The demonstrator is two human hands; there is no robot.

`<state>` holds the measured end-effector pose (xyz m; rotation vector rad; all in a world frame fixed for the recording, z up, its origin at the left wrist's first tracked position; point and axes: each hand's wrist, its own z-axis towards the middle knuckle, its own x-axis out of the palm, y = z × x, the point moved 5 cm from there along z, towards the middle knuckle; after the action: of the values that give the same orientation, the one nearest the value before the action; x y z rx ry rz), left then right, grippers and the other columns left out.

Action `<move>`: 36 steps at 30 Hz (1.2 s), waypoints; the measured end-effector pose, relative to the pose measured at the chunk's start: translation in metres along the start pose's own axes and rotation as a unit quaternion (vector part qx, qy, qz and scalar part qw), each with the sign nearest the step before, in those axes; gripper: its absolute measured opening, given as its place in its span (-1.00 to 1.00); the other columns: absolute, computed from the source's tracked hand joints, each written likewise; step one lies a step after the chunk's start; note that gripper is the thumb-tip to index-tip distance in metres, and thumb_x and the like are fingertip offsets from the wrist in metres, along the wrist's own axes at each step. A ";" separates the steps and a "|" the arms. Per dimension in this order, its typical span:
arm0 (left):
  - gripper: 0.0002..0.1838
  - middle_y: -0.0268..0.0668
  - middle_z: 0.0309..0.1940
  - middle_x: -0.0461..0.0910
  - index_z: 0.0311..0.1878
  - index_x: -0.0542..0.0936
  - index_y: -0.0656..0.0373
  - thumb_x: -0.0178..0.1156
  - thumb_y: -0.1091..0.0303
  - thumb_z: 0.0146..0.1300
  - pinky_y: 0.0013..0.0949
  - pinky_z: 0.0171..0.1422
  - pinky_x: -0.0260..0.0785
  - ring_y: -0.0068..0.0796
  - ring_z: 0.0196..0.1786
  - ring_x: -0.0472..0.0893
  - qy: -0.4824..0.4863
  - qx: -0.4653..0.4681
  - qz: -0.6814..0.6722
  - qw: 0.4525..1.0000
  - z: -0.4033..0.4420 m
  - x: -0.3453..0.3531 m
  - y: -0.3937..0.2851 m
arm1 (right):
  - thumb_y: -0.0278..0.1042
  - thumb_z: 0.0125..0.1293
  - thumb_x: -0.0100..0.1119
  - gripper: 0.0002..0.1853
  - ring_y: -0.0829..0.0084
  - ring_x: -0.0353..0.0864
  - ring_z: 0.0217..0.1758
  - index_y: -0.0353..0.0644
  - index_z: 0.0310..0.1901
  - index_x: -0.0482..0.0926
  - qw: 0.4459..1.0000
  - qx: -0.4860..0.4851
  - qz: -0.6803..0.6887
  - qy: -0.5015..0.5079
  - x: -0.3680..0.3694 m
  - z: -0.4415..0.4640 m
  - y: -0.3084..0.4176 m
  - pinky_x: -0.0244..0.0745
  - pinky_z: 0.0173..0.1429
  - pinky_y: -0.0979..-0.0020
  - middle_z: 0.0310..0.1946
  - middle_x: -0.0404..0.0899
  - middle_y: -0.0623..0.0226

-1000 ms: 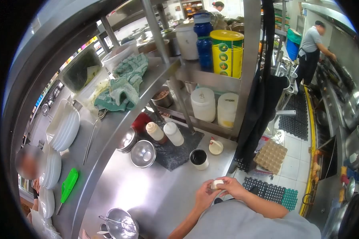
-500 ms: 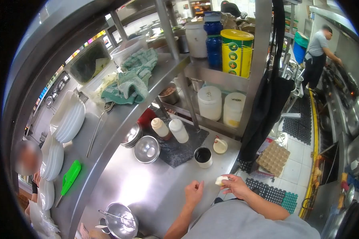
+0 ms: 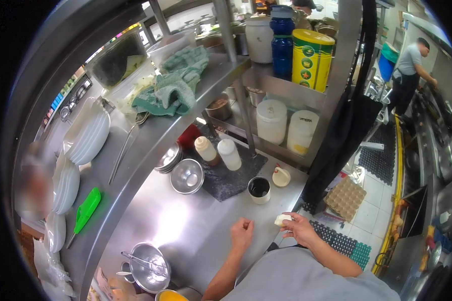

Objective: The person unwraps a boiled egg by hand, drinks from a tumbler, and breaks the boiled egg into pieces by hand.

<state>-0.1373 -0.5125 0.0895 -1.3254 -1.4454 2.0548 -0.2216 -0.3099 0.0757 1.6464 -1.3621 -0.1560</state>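
Between the thumb and fingers of my right hand is a small whitish piece of food, its exact kind unclear. My left hand hovers over the steel counter, fingers curled closed; whether they hold anything is hidden. Beyond my hands stands a white cup with dark contents, next to a small cream-coloured container with a red spot at its rim. A steel bowl sits farther left. Two squeeze bottles, one brownish and one white, stand on a black mat.
A whisk lies in a larger steel bowl at lower left. The raised shelf holds stacked white dishes, a green-handled utensil and a towel. Egg trays sit at right; a person stands by the stove.
My view has shifted slightly, bringing a yellow-filled container in at the bottom. The left fingers have curled further, the thumb no longer sticking up. My right hand keeps hold of the whitish piece.
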 end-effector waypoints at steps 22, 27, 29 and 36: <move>-0.89 -0.17 -0.46 0.65 -0.29 0.61 0.26 0.25 0.42 0.19 -0.37 -0.28 0.47 -0.38 -0.46 0.61 -0.188 -0.073 -0.014 0.979 -0.036 0.007 0.018 | -0.64 0.05 0.33 -0.56 0.48 0.62 -0.15 -0.25 0.03 0.55 0.925 -0.217 -0.156 0.271 0.029 -0.035 0.248 0.57 -0.16 0.49 -0.08 0.58 0.25; -0.82 -0.08 -0.17 0.62 -0.17 0.60 0.25 0.24 0.43 0.15 -0.28 -0.09 0.47 -0.25 -0.16 0.62 -0.152 -0.198 0.035 0.968 -0.047 0.033 0.004 | -0.61 0.03 0.34 -0.62 0.38 0.55 0.05 -0.31 -0.04 0.61 0.731 -0.368 -0.353 0.453 0.056 -0.050 0.330 0.49 0.03 0.43 -0.02 0.54 0.20; -0.69 -0.03 0.01 0.55 -0.04 0.57 0.24 0.25 0.42 0.12 -0.21 0.10 0.43 -0.16 0.06 0.56 -0.187 -0.122 0.090 0.971 -0.039 0.052 0.001 | -0.64 -0.04 0.38 -0.60 0.30 0.59 -0.03 -0.34 -0.07 0.61 0.680 -0.391 -0.392 0.481 0.062 -0.055 0.356 0.48 0.02 0.40 -0.07 0.58 0.11; -0.37 0.10 0.27 0.32 0.25 0.36 0.31 0.28 0.29 0.11 -0.06 0.47 0.03 0.10 0.37 0.24 -0.288 -0.199 0.225 0.909 -0.053 0.098 0.031 | -0.51 0.11 0.20 -0.57 0.22 0.57 -0.08 -0.11 0.07 0.51 0.476 -0.432 -0.549 0.534 0.073 -0.060 0.399 0.55 -0.12 0.35 -0.03 0.45 0.22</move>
<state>-0.1386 -0.4297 0.0097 -1.3566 -2.0482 2.7259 -0.4335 -0.3017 0.4269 0.9815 0.8381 -0.3776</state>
